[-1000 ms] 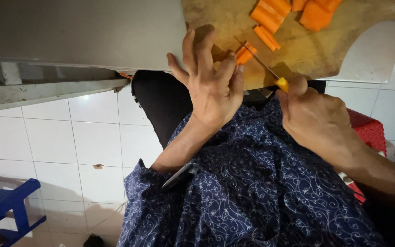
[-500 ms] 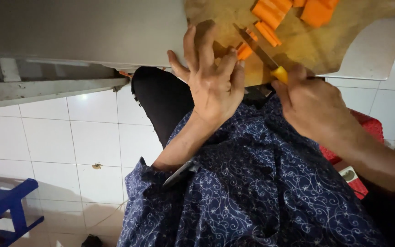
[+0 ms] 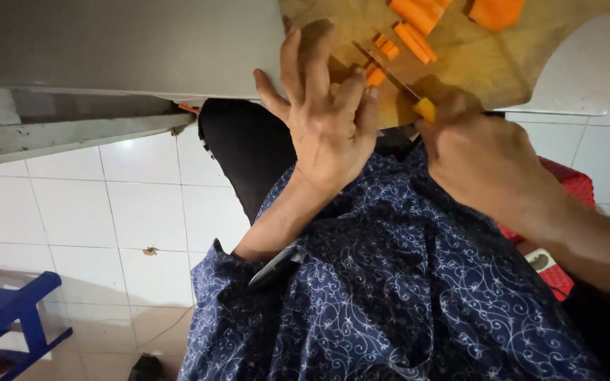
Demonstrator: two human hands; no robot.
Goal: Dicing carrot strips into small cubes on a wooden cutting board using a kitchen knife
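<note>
1. Orange carrot piece [image 3: 374, 76] lies on the wooden cutting board [image 3: 474, 67], pinned under the left hand's [image 3: 326, 123] bent fingertips, the other fingers spread.
2. Right hand [image 3: 478, 159] is closed around a yellow-handled knife [image 3: 398, 81], its blade slanting across that piece.
3. More cut carrot sticks [image 3: 414, 39] lie farther back on the board.
4. Blue plastic stool [image 3: 8, 310] stands near left on white floor tiles.

Carrot pieces [image 3: 415, 28] crowd the board [image 3: 474, 67]
</note>
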